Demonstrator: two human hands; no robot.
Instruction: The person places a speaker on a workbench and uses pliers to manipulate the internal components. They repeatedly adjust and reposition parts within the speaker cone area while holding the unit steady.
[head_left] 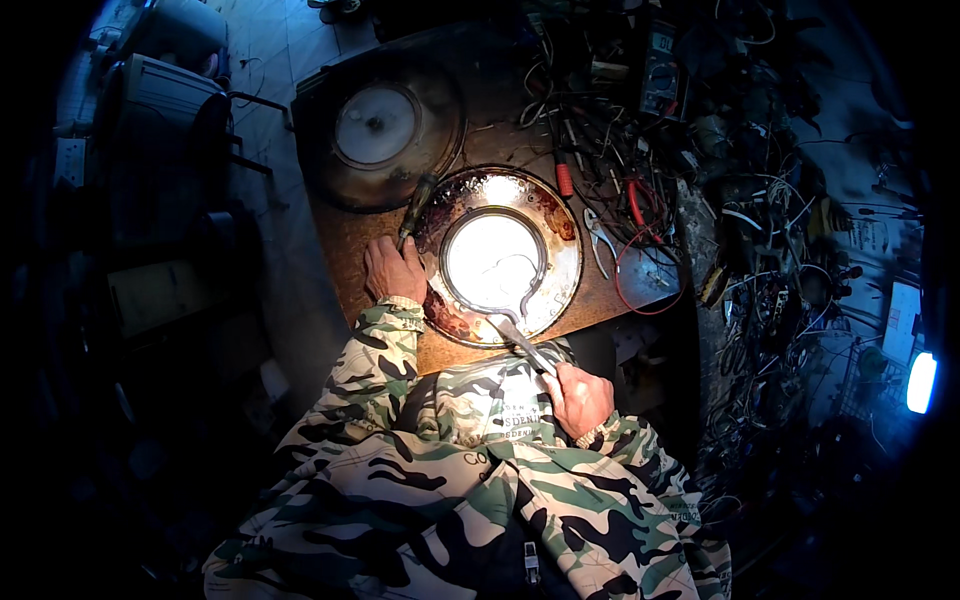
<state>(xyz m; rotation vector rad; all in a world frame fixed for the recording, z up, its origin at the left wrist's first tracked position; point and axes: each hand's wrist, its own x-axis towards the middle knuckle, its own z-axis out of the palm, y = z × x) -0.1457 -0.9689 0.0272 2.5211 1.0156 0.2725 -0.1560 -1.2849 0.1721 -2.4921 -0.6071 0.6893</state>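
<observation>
A round metal plate (568,275), stained brown and dark red, lies at the near edge of the wooden table. A thin metal ring (545,262) sits on it around a centre washed out by glare, its ends running to the near rim. My right hand (583,400) is closed on a slim metal tool (527,346), whose wider tip meets the near rim by the ring's ends; its exact kind is unclear. My left hand (394,270) rests left of the plate, fingers bent, at the lower end of a dark-handled tool (416,206). What its fingers hold is hidden.
A dark round lid-like disc (428,128) with a pale centre lies at the far left of the table (345,250). Pliers (598,240), a red-handled tool (564,180), tangled wires and a multimeter (660,75) crowd the right. A lit lamp (921,383) glows at far right.
</observation>
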